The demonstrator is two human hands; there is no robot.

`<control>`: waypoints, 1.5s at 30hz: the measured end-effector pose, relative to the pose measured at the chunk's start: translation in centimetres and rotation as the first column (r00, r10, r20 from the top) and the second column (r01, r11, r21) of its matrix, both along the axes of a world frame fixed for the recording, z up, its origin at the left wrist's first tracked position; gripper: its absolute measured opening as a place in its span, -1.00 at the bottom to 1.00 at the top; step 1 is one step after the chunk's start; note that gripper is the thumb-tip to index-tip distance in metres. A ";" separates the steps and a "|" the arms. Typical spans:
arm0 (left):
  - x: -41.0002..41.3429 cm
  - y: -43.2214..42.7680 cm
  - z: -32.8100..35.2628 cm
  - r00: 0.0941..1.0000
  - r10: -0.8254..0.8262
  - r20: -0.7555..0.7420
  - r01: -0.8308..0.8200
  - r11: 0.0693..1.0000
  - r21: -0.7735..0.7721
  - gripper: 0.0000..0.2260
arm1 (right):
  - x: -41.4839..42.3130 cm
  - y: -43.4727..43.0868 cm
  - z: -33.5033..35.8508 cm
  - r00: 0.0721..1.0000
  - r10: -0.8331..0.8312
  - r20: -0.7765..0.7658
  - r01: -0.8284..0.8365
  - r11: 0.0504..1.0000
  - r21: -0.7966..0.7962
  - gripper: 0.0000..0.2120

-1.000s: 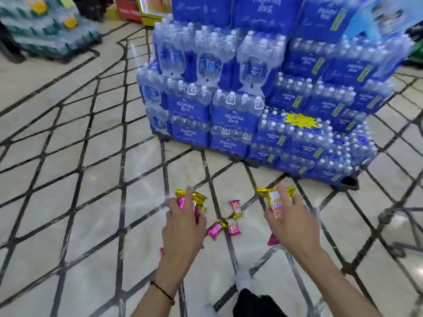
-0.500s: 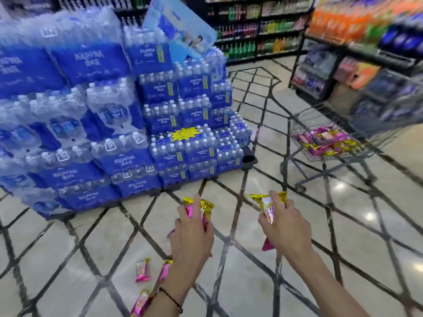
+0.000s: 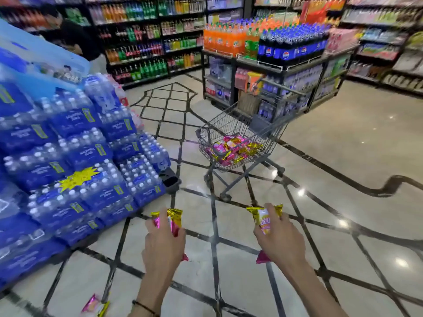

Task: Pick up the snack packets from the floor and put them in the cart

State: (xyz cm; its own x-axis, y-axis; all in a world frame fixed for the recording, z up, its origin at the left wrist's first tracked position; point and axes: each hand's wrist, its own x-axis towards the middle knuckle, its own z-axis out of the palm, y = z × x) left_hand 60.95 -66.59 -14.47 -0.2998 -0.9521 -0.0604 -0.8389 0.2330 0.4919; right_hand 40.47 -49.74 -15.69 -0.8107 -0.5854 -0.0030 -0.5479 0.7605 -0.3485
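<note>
You have turned from the floor since a second ago, so the shopping cart (image 3: 219,131) now stands ahead of your fingers, well apart, with a heap of packets (image 3: 231,148) inside. Your left hand (image 3: 163,250) grips a pink-and-gold snack packet (image 3: 170,219) and your right hand (image 3: 280,242) grips a second packet (image 3: 263,218), fingers curled. A loose packet (image 3: 95,306) lies on the floor (image 3: 240,282) behind your left hand, so another trip looks due.
</note>
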 end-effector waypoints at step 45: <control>-73.0 -35.2 -5.4 0.969 0.178 0.171 -0.200 0.972 0.123 -0.28 | -71.9 -45.7 -4.2 0.842 0.513 0.166 -0.525 0.851 0.034 -0.34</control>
